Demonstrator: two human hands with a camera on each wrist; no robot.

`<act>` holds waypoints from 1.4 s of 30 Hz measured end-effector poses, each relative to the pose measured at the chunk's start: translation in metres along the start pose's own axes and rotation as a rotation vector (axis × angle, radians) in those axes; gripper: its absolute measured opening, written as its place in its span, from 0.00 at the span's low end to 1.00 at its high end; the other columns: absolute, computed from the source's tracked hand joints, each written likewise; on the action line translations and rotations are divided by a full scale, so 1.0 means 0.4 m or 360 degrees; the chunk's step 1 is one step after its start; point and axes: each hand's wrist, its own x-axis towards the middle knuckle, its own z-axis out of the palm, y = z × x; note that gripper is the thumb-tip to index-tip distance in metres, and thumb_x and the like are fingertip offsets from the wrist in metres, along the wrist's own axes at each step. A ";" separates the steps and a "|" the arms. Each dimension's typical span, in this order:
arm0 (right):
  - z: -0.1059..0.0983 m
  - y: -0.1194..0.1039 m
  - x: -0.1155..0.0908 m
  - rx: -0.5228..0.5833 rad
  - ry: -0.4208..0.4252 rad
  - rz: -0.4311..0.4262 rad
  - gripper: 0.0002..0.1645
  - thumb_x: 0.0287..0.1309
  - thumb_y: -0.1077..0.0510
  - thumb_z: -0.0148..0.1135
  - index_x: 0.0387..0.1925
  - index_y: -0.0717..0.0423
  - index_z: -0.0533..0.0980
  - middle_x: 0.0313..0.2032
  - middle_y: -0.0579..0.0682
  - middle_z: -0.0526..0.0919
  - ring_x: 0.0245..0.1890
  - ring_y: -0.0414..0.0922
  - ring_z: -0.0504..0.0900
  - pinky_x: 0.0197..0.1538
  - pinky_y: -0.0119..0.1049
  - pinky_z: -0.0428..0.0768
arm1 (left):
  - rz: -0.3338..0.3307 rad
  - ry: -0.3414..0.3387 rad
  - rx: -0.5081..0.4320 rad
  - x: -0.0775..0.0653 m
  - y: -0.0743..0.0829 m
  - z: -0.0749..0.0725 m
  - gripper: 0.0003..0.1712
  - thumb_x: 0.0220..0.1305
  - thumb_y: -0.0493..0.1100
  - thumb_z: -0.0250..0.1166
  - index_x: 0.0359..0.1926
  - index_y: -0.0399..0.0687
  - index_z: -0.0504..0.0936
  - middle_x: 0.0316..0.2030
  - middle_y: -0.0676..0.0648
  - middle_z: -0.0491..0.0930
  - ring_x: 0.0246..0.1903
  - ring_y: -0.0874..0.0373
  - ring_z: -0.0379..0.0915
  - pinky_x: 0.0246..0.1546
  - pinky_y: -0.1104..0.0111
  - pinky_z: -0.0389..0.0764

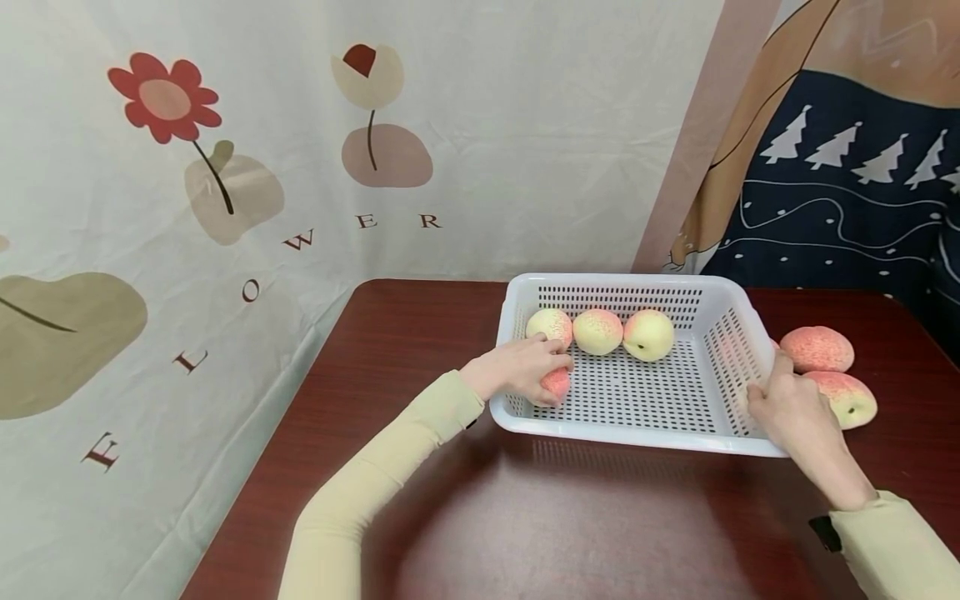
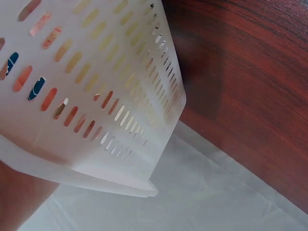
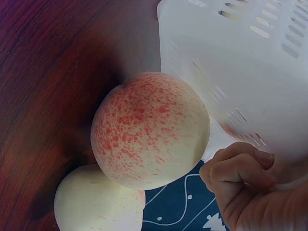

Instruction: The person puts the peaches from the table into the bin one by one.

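Note:
A white perforated plastic basket rests on the table. Inside, along its back wall, three yellow-and-pink peaches sit in a row: a left peach, a middle peach and a right peach. My left hand reaches over the basket's left side and grips a redder peach, mostly covered by the fingers. At the opposite end, my right hand holds the right rim with curled fingers. Just outside that rim lie a red peach and a red-yellow peach.
The dark reddish-brown table extends in front of the basket and to its left. Behind it hangs a pale cloth printed with flowers and letters, with a dark blue section at the right.

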 end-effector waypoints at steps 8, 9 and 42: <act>-0.006 0.009 0.003 0.0081 -0.0057 -0.0050 0.45 0.60 0.59 0.50 0.64 0.82 0.37 0.40 0.81 0.67 0.25 0.58 0.76 0.23 0.44 0.75 | 0.0011 0.0074 -0.0069 -0.015 -0.001 -0.008 0.25 0.55 0.59 0.63 0.51 0.55 0.76 0.53 0.52 0.73 0.49 0.56 0.67 0.48 0.65 0.75; -0.009 0.011 0.004 0.0104 -0.0081 -0.0038 0.46 0.61 0.58 0.50 0.64 0.80 0.36 0.43 0.81 0.65 0.28 0.60 0.76 0.25 0.46 0.75 | 0.0010 0.0104 -0.0069 -0.018 -0.001 -0.010 0.23 0.56 0.58 0.62 0.50 0.55 0.76 0.52 0.52 0.74 0.48 0.57 0.68 0.47 0.66 0.75; -0.067 0.193 0.063 0.0066 0.0445 0.0410 0.40 0.61 0.47 0.39 0.61 0.78 0.54 0.56 0.82 0.49 0.53 0.75 0.50 0.46 0.65 0.56 | -0.1237 0.0928 -0.0912 -0.003 -0.036 0.035 0.38 0.63 0.48 0.56 0.68 0.38 0.51 0.54 0.38 0.58 0.36 0.47 0.73 0.32 0.59 0.79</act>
